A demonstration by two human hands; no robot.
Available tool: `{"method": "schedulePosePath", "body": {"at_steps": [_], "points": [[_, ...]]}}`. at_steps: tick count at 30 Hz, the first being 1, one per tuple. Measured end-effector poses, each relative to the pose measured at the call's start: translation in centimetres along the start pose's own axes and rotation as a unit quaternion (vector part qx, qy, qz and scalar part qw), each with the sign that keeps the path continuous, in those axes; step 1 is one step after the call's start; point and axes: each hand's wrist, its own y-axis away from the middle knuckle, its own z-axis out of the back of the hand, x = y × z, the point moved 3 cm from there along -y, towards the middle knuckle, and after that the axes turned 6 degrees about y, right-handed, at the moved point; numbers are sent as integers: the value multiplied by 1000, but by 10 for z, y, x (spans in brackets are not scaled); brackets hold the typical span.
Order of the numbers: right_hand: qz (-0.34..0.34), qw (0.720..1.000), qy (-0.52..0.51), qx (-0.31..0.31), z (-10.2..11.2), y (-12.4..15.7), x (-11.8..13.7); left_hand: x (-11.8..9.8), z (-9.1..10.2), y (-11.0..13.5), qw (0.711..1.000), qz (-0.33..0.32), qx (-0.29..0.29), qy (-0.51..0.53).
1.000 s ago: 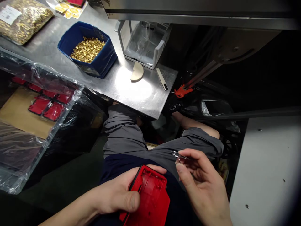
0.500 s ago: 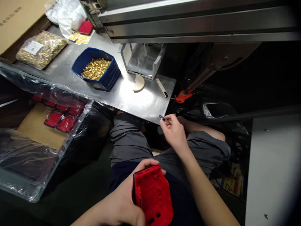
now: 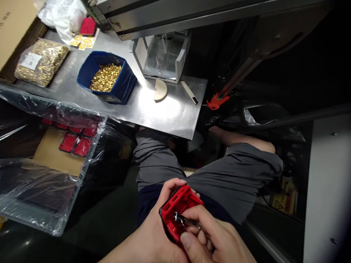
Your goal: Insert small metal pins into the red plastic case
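Hands meet low in the head camera's picture, over the lap of the seated person, and everything that matters sits between them. The left hand [image 3: 149, 237] comes in from the lower left and is wrapped around a red housing [image 3: 179, 204], with its fingers curled over the far top edge and the palm behind the part. The housing stands tilted, its hollow side turned up and to the right, and its long side seems to run from lower left to upper right. The right hand [image 3: 219, 241] lies just beside it on the right, touching. Thumb and fingers are pinched narrowly on a slim metal tool [image 3: 183, 218], which looks like tweezers. The tool's long axis lies nearly level, its tip pointing left into the housing's open cavity. The tip is too small to tell whether it carries anything. So the right hand is the nearer to the cavity, while the left only holds.

Further up, well apart from both hands, a steel table [image 3: 170, 117] bears a blue bin [image 3: 124, 86] of brass parts [image 3: 105, 76]. To the left, a plastic-wrapped box [image 3: 55, 171] holds more red pieces.
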Motion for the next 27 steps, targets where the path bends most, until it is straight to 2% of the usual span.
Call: {"method": "schedulePosePath", "body": {"at_steps": [11, 27], "points": [[17, 999, 1, 28, 0, -4, 1, 4, -1, 0, 1000, -14, 8, -25], [58, 998, -12, 10, 3, -5, 7, 2, 1, -3, 997, -4, 23, -70]]}}
